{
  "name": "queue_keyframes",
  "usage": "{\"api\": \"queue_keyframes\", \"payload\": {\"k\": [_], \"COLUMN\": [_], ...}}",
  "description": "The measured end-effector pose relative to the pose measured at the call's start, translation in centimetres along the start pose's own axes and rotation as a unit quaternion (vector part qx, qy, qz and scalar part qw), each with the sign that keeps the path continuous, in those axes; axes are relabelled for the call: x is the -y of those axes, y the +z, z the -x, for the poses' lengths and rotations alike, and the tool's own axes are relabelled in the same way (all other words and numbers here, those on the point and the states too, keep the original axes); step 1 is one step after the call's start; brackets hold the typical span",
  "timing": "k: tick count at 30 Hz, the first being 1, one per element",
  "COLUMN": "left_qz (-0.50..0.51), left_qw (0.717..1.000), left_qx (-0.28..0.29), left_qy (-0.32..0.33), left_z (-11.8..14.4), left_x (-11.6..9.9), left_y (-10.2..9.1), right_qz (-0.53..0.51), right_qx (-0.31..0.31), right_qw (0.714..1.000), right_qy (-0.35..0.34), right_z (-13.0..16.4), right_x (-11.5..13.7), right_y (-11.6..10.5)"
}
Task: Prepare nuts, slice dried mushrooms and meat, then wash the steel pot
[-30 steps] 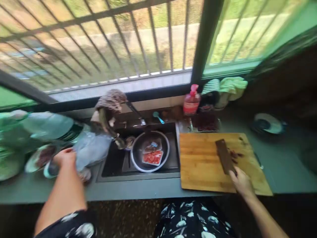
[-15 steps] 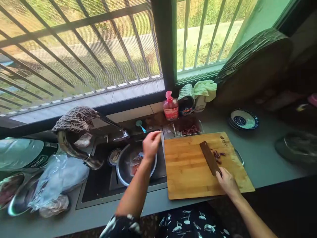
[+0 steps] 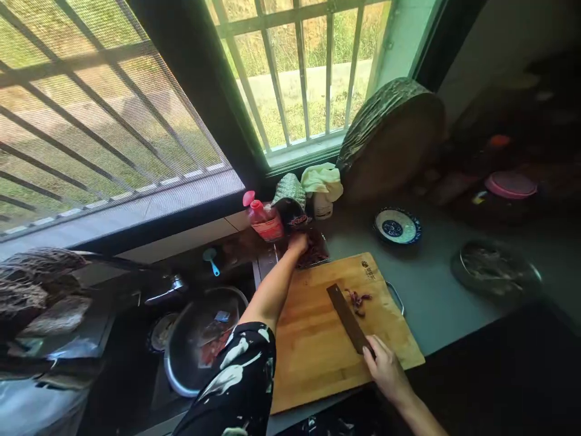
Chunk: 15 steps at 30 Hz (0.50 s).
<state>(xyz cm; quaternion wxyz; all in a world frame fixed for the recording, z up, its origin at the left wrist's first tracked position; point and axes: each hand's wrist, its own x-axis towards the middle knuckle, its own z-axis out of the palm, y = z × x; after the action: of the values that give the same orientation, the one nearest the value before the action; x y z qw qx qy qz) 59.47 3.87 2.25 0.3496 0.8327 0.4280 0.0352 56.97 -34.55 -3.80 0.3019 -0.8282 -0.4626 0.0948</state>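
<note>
My right hand (image 3: 385, 366) is closed round the handle of a cleaver (image 3: 347, 318), whose dark blade rests on the wooden cutting board (image 3: 313, 345). Just right of the blade lies a small heap of dark reddish cut pieces (image 3: 358, 301). My left hand (image 3: 298, 243) reaches over the far edge of the board into a clear plastic tray (image 3: 323, 255) that holds dark red pieces. Its fingers point down among them and are mostly hidden, so I cannot tell whether they grip anything.
Behind the tray stand a pink pump bottle (image 3: 265, 224) and a dark container (image 3: 290, 213). A metal basin (image 3: 170, 363) with reddish contents sits in the sink at left. Patterned plates (image 3: 398, 226) and a glass-lidded dish (image 3: 494, 269) are on the counter at right.
My left hand has moved from above the basin, right and forward, into the plastic tray. The view has turned to the right. The right hand still holds the cleaver on the board.
</note>
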Motion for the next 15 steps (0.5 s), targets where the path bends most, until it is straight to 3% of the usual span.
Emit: {"api": "queue_keyframes", "payload": {"k": [4,8,12,15], "left_qz": [0.078,0.203,0.387,0.402], "left_qw": [0.997,0.977,0.908,0.886], "left_qx": [-0.011,0.025,0.105,0.130], "left_qy": [-0.025,-0.065,-0.119,-0.190], "left_z": [1.9,7.0,13.8,17.7], "left_x": [1.2,3.7,6.4,7.6], "left_y": [-0.8,-0.5,1.9,4.7], "right_qz": [-0.037,-0.079,-0.092,-0.094], "right_qx": [0.004,0.024,0.042,0.057], "right_qw": [0.999,0.996,0.993,0.993], "right_qy": [0.015,0.033,0.054,0.041], "right_z": [-0.9,-2.1,-2.9,-3.1], "right_x": [-0.2,0.5,2.1,3.5], "right_y": [-0.7,-1.1,-1.1,-0.5]}}
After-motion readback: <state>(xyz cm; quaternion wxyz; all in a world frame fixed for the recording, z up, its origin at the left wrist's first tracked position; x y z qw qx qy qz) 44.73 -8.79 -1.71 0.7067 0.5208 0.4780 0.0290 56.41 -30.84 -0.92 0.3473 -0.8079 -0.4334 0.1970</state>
